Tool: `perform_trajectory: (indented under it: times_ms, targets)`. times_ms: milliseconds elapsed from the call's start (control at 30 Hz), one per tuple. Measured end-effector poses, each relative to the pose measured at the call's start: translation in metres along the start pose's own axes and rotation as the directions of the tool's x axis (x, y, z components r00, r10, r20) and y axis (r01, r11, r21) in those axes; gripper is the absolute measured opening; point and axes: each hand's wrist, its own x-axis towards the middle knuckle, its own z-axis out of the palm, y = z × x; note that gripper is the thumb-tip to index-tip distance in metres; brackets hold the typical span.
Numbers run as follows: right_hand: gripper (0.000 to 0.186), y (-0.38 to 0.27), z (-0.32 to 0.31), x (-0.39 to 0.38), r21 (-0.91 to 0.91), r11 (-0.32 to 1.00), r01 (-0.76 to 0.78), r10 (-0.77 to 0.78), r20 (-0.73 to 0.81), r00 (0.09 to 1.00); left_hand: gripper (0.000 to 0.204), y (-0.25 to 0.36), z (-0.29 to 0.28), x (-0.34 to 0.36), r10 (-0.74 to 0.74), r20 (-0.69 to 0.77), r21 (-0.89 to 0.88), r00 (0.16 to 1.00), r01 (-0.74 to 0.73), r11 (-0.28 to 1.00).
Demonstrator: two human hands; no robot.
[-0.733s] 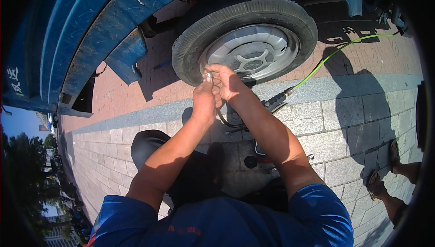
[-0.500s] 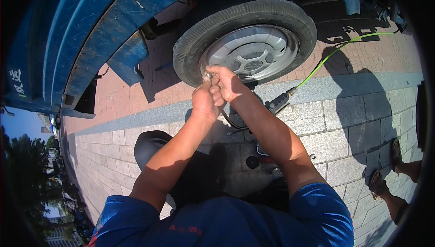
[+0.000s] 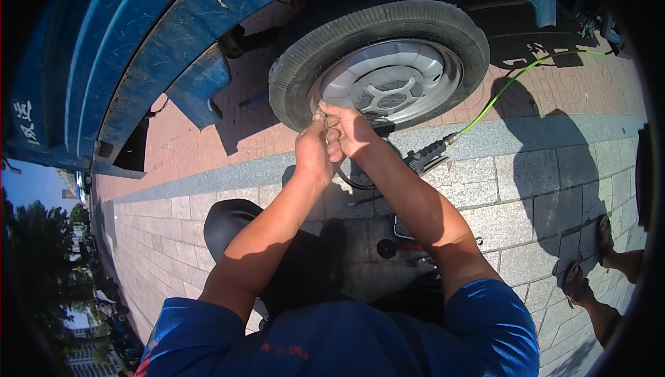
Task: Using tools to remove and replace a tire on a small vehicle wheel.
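Note:
My left hand (image 3: 314, 155) and my right hand (image 3: 348, 131) meet at the lower left edge of the silver wheel rim (image 3: 409, 65). Both are closed, fingers pinched around the end of a black air hose (image 3: 355, 184); a small metal piece glints between the fingertips. The fingers mostly hide the tyre valve area. Around the rim sits a worn black tyre (image 3: 291, 76). From my hands the hose loops down to a tyre inflator gun (image 3: 426, 158) lying on the paving beyond my right forearm, joined to a green hose (image 3: 509, 87).
The blue vehicle body (image 3: 138, 51) arches over the wheel at left and top. Beneath my right forearm lie a round black knob (image 3: 386, 248) and a red-and-metal object, partly hidden. Another person's sandalled foot (image 3: 575, 283) stands at the right on the stone paving (image 3: 506, 176).
My view has shifted slightly, so the wheel appears a little further right. Both hands keep their hold at the rim, with only slight finger movement.

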Motion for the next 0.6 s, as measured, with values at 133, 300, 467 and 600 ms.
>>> perform_trajectory:
  times_ms: [133, 300, 467, 600]
  targets:
    - [0.036, 0.008, -0.001, 0.001, 0.014, 0.988, 0.154, -0.154, 0.027, 0.988, 0.041, 0.003, -0.003, 0.002, 0.006, -0.025, 0.017, 1.0, -0.005, 1.0]
    - [0.027, 0.007, -0.012, 0.006, 0.024, 0.966, 0.259, -0.26, 0.115, 0.959, 0.036, 0.0, 0.008, -0.004, 0.156, -0.177, 0.233, 0.972, -0.113, 0.966]
    - [0.019, 0.005, -0.012, 0.003, 0.039, 0.966, 0.257, -0.26, 0.136, 0.956, 0.029, -0.014, -0.003, 0.0, 0.37, -0.159, 0.486, 0.915, -0.254, 0.836]
    - [0.017, 0.008, -0.001, 0.001, 0.088, 0.95, 0.299, -0.299, -0.01, 0.954, 0.024, -0.024, -0.011, 0.006, 0.722, -0.084, 0.775, 0.687, -0.41, 0.481]
